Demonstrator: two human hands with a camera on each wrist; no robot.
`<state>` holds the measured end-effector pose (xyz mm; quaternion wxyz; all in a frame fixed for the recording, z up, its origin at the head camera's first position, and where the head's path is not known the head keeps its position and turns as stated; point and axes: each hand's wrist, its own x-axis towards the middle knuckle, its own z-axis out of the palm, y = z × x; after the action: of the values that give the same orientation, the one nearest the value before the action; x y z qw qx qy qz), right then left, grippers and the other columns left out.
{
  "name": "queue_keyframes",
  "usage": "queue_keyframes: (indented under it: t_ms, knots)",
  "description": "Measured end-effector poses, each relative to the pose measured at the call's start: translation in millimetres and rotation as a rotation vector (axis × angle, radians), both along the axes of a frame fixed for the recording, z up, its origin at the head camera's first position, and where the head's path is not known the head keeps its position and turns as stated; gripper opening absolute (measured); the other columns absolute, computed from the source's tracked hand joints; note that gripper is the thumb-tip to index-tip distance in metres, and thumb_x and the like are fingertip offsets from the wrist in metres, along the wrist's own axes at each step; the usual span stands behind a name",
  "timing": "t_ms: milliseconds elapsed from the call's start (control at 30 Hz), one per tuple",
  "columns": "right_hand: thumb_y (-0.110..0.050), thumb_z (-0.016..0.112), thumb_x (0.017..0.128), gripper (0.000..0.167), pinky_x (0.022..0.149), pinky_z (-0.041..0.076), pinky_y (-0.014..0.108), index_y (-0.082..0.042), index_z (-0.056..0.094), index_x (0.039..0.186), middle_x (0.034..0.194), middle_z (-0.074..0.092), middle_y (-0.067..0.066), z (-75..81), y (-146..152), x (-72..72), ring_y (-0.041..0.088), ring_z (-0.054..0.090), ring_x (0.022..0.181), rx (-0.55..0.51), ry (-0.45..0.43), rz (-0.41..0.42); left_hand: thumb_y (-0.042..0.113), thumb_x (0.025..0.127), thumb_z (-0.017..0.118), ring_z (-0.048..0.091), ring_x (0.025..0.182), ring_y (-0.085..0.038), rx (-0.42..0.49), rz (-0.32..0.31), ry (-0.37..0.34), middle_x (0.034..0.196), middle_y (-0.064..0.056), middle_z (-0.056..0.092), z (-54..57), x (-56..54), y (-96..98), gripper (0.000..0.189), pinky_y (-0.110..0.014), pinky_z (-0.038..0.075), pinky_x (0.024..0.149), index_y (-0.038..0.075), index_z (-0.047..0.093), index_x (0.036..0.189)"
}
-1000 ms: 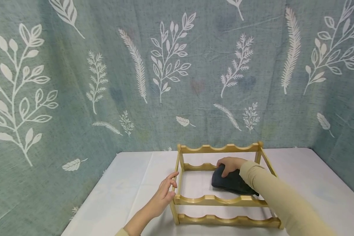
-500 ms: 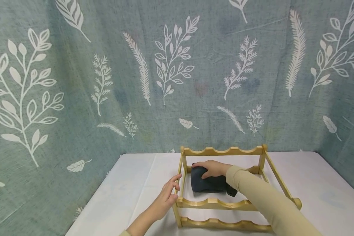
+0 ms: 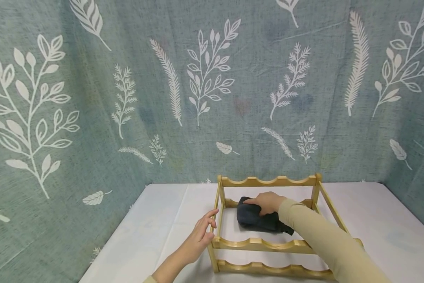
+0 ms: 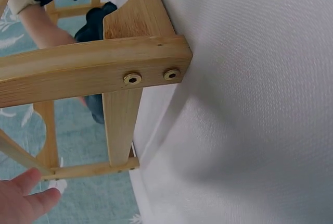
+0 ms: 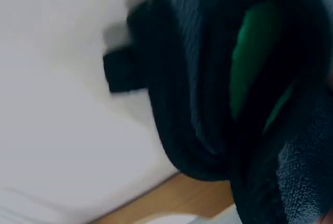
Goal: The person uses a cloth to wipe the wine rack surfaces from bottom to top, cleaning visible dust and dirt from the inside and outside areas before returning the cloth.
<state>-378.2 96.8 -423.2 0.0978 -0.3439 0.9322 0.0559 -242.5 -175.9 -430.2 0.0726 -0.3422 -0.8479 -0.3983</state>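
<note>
A wooden bottle rack (image 3: 259, 244) with scalloped rails stands on the table. Within its frame, my right hand (image 3: 268, 203) grips a dark blue folded cloth (image 3: 248, 217) low down near the tabletop. In the right wrist view the cloth (image 5: 179, 31) shows black edging, a small tab and green inside its fold. My left hand (image 3: 197, 240) is at the rack's left upper rail, fingers relaxed; whether they touch the wood is unclear. Fingertips of that left hand (image 4: 23, 198) show beside the rack in the left wrist view, where posts partly hide the cloth (image 4: 93, 26).
White cloth covers the tabletop (image 3: 162, 220) on both sides of the rack. Behind and at the sides hangs a blue-green curtain (image 3: 247, 90) with white leaf prints. The rack's front rails lie between me and the dark cloth.
My right hand has carried the dark cloth leftward inside the rack, then a little back to the right. The left hand has kept its place by the rail. The head view has shifted slightly.
</note>
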Motion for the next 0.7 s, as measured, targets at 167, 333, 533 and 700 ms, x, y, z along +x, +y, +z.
queue_keyframes:
  t_ms: [167,333,533,700]
  knots:
    - [-0.016,0.070,0.081,0.065,0.060,0.044,0.025,-0.035,0.041,0.136,0.084,0.061,-0.002,4.3,19,-1.1,0.011,0.054,0.071,0.066,0.052,0.066,0.029,0.099,0.036,0.025,0.131,-0.039,0.003,-0.005,-0.002,0.147,-0.006,0.029,0.9,-0.7,0.5,0.013,-0.069,0.028,0.089,0.017,0.038,0.098]
    - [-0.007,0.071,0.077,0.063,0.066,0.048,0.026,-0.032,0.049,0.131,0.100,0.065,-0.002,12.5,41,1.1,0.015,0.059,0.085,0.085,0.008,0.074,0.029,0.098,0.036,0.025,0.130,-0.039,0.004,-0.004,0.002,0.147,-0.006,0.029,1.2,-1.3,0.8,0.012,-0.069,0.029,0.088,0.017,0.038,0.098]
    - [0.001,0.076,0.069,0.056,0.076,0.050,0.032,-0.029,0.063,0.114,0.105,0.065,-0.004,28.0,69,9.4,0.019,0.060,0.094,0.144,-0.038,0.028,0.028,0.098,0.037,0.027,0.129,-0.039,0.007,0.006,0.015,0.146,-0.006,0.030,0.0,-1.6,-0.5,0.012,-0.068,0.030,0.088,0.017,0.038,0.097]
    - [-0.002,0.073,0.074,0.041,0.081,0.050,0.034,-0.028,0.068,0.105,0.103,0.065,-0.004,39.6,80,16.6,0.020,0.060,0.095,0.257,-0.034,-0.067,0.030,0.098,0.037,0.028,0.128,-0.039,0.006,0.013,0.029,0.146,-0.008,0.031,-0.4,-0.9,-1.6,0.013,-0.067,0.030,0.089,0.017,0.039,0.097]
